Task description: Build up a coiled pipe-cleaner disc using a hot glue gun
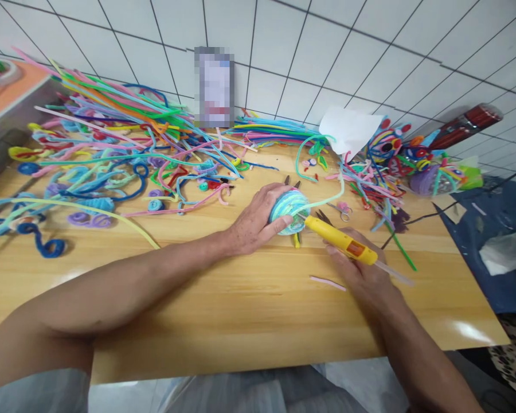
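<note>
My left hand (258,221) is wrapped round a ball (289,207) coiled with blue and pale green pipe cleaner. A loose pale green pipe cleaner (332,198) runs from the ball up to the right. In my right hand (356,261) is a yellow hot glue gun (341,238), its tip at the right face of the ball. A clear glue stick (394,273) sticks out of its back end. Dark plier-like tips show behind the ball and near the gun; their handles are hidden. A short pink pipe cleaner piece (327,283) lies in front of my hands.
Tangled pipe cleaners (112,155) cover the table's left and back. Small scissors (343,213) lie beyond the gun. At the right stand colourful finished figures (430,178), a white paper (348,129) and a dark red cylinder (468,126). A blurred phone-like object (215,86) leans on the tiled wall. A black cord (447,207) crosses the right side.
</note>
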A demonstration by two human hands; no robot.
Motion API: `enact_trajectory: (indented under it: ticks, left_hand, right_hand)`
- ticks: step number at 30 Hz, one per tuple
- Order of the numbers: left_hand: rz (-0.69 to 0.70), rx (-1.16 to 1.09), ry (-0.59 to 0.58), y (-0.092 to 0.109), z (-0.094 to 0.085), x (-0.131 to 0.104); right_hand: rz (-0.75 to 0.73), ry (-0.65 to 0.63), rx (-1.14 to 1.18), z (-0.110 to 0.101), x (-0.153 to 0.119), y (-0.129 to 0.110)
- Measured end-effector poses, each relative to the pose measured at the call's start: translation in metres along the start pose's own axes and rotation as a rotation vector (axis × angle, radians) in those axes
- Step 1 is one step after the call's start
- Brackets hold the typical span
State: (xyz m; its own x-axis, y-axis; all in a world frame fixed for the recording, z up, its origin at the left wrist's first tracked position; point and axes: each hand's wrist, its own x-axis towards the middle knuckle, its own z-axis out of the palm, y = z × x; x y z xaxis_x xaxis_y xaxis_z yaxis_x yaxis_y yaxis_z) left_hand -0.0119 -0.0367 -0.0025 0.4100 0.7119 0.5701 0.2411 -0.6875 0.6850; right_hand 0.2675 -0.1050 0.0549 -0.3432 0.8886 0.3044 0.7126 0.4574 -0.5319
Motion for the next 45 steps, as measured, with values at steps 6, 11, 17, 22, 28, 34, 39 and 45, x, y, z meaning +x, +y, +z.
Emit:
enact_trajectory:
  ticks: [6, 11, 17, 22, 28, 34, 39, 45]
  left_hand:
    - [-0.007, 0.002, -0.008, 0.0000, -0.0002, 0.0000]
    - [-0.008, 0.002, -0.006, 0.0009, -0.0008, 0.0006]
    - [-0.002, 0.002, -0.004, -0.0014, 0.0000, -0.0001]
    - [-0.002, 0.005, 0.004, -0.0023, 0.0011, -0.0008]
    - [-0.011, 0.001, 0.004, -0.0015, 0.0008, -0.0002]
    - [-0.002, 0.011, -0.004, -0.0015, 0.0001, -0.0003]
    - [0.000, 0.008, -0.001, -0.0015, -0.0001, 0.0001]
    - [-0.003, 0.008, -0.003, -0.0019, 0.0001, -0.0001]
  right_hand:
    - [-0.025, -0.001, -0.002, 0.0001, 0.0001, 0.0018]
    - [-0.020, 0.000, -0.013, 0.0009, -0.0007, 0.0026]
    - [-0.047, -0.008, -0.031, 0.0019, -0.0006, 0.0059]
    - [-0.054, 0.016, -0.034, 0.0023, 0.0000, 0.0061]
    - [-0.033, 0.002, -0.018, 0.0032, 0.0011, 0.0046]
    - [-0.047, 0.012, -0.030, 0.0032, -0.0003, 0.0074]
    - [-0.039, 0.029, -0.032, 0.0034, -0.0017, 0.0095]
    - [-0.077, 0.025, -0.019, 0.0047, -0.0006, 0.0099]
